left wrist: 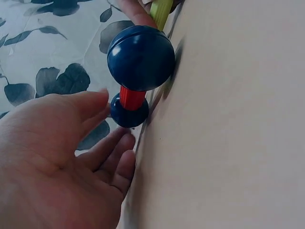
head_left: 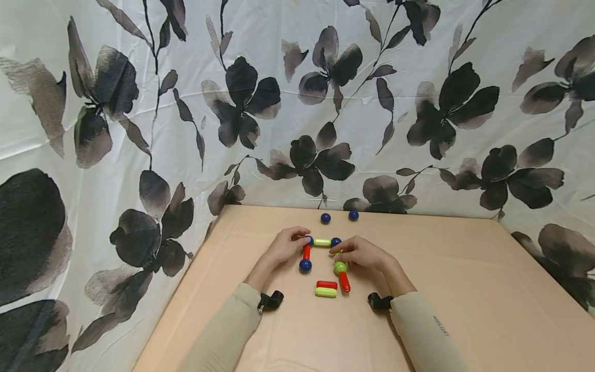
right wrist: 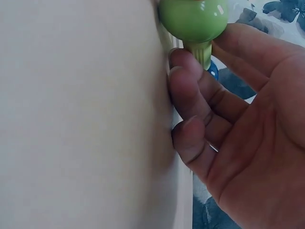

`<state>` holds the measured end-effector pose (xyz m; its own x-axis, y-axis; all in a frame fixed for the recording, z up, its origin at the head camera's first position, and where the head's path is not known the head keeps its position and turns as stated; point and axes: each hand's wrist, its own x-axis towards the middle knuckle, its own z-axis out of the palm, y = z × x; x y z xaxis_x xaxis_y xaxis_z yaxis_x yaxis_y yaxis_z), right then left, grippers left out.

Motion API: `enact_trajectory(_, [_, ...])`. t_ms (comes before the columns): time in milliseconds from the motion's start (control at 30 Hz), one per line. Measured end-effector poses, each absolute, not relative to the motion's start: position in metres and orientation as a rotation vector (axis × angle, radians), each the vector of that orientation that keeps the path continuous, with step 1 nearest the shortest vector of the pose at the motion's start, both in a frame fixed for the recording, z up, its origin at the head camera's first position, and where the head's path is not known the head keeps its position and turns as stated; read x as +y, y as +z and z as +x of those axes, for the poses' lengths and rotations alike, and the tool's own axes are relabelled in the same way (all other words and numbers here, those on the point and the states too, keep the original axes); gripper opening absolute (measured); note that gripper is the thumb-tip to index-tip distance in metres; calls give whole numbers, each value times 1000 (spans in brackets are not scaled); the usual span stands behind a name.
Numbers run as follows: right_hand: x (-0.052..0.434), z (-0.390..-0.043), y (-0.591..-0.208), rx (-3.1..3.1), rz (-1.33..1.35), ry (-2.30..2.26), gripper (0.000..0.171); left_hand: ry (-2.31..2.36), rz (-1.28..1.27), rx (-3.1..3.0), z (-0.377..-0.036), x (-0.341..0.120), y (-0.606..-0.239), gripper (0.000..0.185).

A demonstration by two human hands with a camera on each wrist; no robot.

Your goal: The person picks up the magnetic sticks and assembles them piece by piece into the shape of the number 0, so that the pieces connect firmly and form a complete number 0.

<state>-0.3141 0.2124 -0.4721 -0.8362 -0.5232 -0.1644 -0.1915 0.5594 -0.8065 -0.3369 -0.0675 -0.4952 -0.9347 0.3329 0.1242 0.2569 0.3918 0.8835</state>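
Observation:
Blue balls and coloured sticks from a building toy are joined on the table in a three-sided shape. My left hand point(head_left: 287, 244) pinches the blue ball point(left wrist: 128, 113) at its far left corner between thumb and fingers. From that ball a red stick point(head_left: 307, 252) runs toward me to another blue ball point(head_left: 305, 266). A yellow-green stick point(head_left: 322, 243) links the corner to a blue ball point(head_left: 335, 242) on the right. There my right hand point(head_left: 364, 253) grips a yellow-green stick point(right wrist: 201, 53) just beyond a green ball point(right wrist: 194, 19). A red stick point(head_left: 344, 282) extends from the green ball toward me.
A loose red stick point(head_left: 327, 284) and a yellow-green stick point(head_left: 326, 293) lie side by side nearer me. Two loose blue balls, one left point(head_left: 326, 218) and one right point(head_left: 354, 215), sit near the table's far edge. A flowered cloth point(head_left: 297, 103) hangs behind the table point(head_left: 465, 289).

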Motion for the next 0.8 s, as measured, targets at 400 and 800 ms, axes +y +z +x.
enact_trajectory(400, [214, -310, -477, 2403, -583, -1243, 28, 1241, 947, 2538, -310, -52, -448, 21])
enact_trajectory(800, [214, -311, -477, 2403, -602, -1265, 28, 705, 1064, 2374, -267, -26, -433, 15])
